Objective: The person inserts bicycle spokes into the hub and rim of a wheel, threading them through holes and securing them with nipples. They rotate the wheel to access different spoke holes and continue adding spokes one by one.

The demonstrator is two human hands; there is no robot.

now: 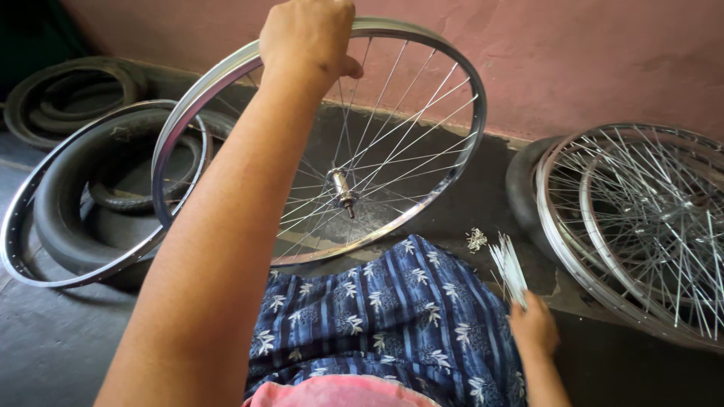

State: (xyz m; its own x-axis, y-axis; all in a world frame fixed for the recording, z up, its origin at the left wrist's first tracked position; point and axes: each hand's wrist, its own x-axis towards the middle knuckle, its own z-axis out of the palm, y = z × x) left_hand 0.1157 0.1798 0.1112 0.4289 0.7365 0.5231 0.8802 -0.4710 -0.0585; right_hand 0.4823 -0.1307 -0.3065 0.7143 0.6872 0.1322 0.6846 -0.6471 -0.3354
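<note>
A silver bicycle wheel rim [460, 83] with thin spokes and a metal hub [341, 186] stands tilted on the floor before my knee. My left hand [305, 34] grips the top of that rim, arm stretched out. My right hand [534, 324] is low at the right, closed around a bundle of loose silver spokes [509, 264] that fan upward. Blue flowered cloth [392, 316] covers my lap beneath the wheel.
A bare rim [23, 203] lies at the left over black tyres [53, 218], with more tyres [30, 98] behind. Two spoked wheels [641, 218] lie stacked at the right on a tyre. A small pile of spoke nipples [476, 240] sits on the dark floor. A pink wall [588, 53] stands behind.
</note>
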